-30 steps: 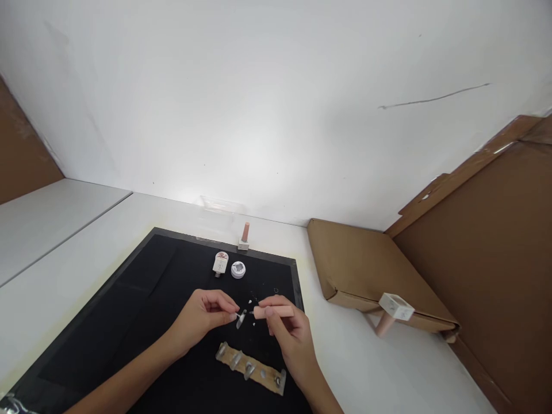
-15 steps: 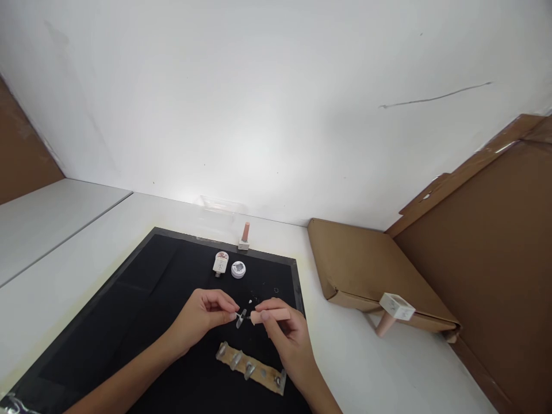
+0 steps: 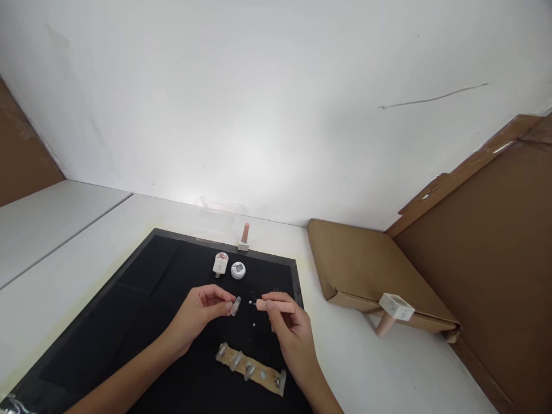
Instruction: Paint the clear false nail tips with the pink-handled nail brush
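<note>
My left hand (image 3: 202,310) pinches a translucent greyish false nail (image 3: 236,306) between thumb and fingertips, over the black mat (image 3: 129,299). Opposite it, my right hand (image 3: 288,322) is closed around a pink-capped nail polish brush (image 3: 276,306), its dark tip pointing left, a short gap from the nail. Below both hands lies a tan strip (image 3: 235,352) carrying several similar false nails (image 3: 249,371). Ahead of the hands are an uncapped white polish bottle (image 3: 220,263) and a small round white jar (image 3: 238,270).
A pink-capped polish bottle (image 3: 244,237) stands at the mat's far edge, near a clear plastic tray (image 3: 219,205). To the right is a flat cardboard box (image 3: 366,259), with another polish bottle (image 3: 394,307), cap downward, by its front edge. Small white bits (image 3: 254,325) lie on the mat.
My left hand has drawn the false nail slightly up and left and turned it more upright. The brush has moved a little right and up, away from the nail.
</note>
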A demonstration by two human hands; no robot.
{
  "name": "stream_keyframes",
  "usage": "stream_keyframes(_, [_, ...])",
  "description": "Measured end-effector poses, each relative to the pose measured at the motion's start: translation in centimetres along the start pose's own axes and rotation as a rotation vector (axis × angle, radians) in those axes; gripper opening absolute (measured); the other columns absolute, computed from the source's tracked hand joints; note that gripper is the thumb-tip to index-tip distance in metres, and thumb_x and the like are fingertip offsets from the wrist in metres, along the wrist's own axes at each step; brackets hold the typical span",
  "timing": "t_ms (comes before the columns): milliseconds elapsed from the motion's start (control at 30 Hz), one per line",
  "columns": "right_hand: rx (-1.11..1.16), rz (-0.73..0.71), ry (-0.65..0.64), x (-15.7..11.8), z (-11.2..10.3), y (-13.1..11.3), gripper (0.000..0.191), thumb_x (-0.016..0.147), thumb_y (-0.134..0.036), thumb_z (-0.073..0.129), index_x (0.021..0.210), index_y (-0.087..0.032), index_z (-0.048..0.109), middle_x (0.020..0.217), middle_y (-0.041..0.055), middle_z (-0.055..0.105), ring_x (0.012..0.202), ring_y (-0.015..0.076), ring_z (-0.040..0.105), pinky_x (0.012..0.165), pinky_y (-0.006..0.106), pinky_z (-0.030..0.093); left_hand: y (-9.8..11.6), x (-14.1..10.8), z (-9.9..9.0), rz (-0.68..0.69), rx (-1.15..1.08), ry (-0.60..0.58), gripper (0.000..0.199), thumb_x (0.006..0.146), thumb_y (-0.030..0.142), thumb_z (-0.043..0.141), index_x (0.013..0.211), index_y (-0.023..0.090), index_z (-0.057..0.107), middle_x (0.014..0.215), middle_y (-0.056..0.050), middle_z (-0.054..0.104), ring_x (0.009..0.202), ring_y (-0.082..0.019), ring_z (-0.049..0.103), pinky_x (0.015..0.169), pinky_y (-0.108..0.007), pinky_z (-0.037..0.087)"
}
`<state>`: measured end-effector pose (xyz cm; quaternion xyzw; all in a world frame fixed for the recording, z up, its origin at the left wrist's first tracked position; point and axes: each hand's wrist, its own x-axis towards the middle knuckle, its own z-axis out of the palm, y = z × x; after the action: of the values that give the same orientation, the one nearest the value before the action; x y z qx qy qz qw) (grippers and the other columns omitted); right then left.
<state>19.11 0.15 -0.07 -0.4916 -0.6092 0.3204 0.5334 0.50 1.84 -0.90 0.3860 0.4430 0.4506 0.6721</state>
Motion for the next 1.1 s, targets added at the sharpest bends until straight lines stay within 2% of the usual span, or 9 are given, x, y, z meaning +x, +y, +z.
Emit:
stream_keyframes(167, [-0.011,0.016,0.001,0.1,-0.1,-0.3,0.025,0.083,-0.037,0.059,0.071,-0.019,0.071,0.078,0.0061,0.069,0.052,0.0120,0.053,0.040,0.022,0.039,-0.2,0.1,-0.3,-0.051,-0.070,0.010,0.026,0.060,0.031,0.083,0.076,0.014,0.074,0.076,-0.005,0.073,0.076,-0.018,0.066,0.078,-0.030,0.052])
stream_keyframes(333, [-0.028,0.041,-0.022,0.0,-0.2,-0.7,0.026,0.085,-0.038,0.057,0.091,-0.017,0.071,0.074,0.0057,0.068,0.052,0.0120,0.052,0.043,0.023,0.042,-0.1,0.1,-0.4,-0.107,-0.162,0.026,0.028,0.057,0.030,0.085,0.075,0.011,0.074,0.082,-0.008,0.073,0.075,-0.017,0.068,0.078,-0.030,0.054])
stream_keyframes(500, [-0.060,0.065,-0.075,0.0,-0.5,-0.7,0.034,0.088,-0.035,0.050,0.115,-0.018,0.063,0.067,0.0022,0.067,0.045,0.0104,0.048,0.046,0.025,0.045,-0.1,0.0,-0.5,-0.091,-0.183,0.013,0.024,0.056,0.023,0.086,0.074,0.011,0.073,0.082,-0.008,0.073,0.078,-0.017,0.068,0.081,-0.030,0.054])
stream_keyframes(733, [-0.174,0.073,-0.195,0.4,-1.9,-1.5,0.029,0.086,-0.030,0.049,0.107,-0.021,0.066,0.077,0.0035,0.068,0.064,0.0152,0.062,0.059,0.026,0.052,0.1,-0.1,-1.0,-0.059,-0.158,0.056,0.028,0.053,0.024,0.087,0.072,0.011,0.071,0.074,-0.005,0.070,0.073,-0.014,0.065,0.079,-0.028,0.053])
stream_keyframes(900, [-0.304,0.101,-0.229,-2.3,-4.5,-0.9,0.027,0.084,-0.027,0.049,0.106,-0.022,0.065,0.077,0.0040,0.069,0.084,0.0204,0.069,0.075,0.030,0.053,0.6,-0.6,-1.3,-0.038,-0.124,0.124,0.027,0.051,0.023,0.086,0.070,0.012,0.070,0.068,-0.001,0.064,0.063,-0.010,0.059,0.065,-0.023,0.051])
stream_keyframes(1033, [-0.400,0.136,-0.191,-6.2,-7.0,0.7,0.033,0.077,-0.025,0.054,0.108,-0.022,0.062,0.093,0.0090,0.073,0.089,0.0235,0.070,0.077,0.034,0.054,1.1,-1.9,-1.4,0.026,-0.083,0.172,0.025,0.054,0.026,0.083,0.071,0.014,0.070,0.070,0.002,0.061,0.064,-0.009,0.054,0.062,-0.019,0.047])
stream_keyframes(1100, [-0.470,0.138,-0.222,-8.0,-7.7,1.6,0.038,0.076,-0.024,0.053,0.113,-0.024,0.060,0.103,0.0094,0.072,0.096,0.0227,0.069,0.080,0.032,0.055,1.0,-3.0,-1.3,0.052,-0.054,0.180,0.023,0.056,0.028,0.082,0.071,0.015,0.070,0.071,0.002,0.061,0.066,-0.009,0.053,0.062,-0.019,0.045])
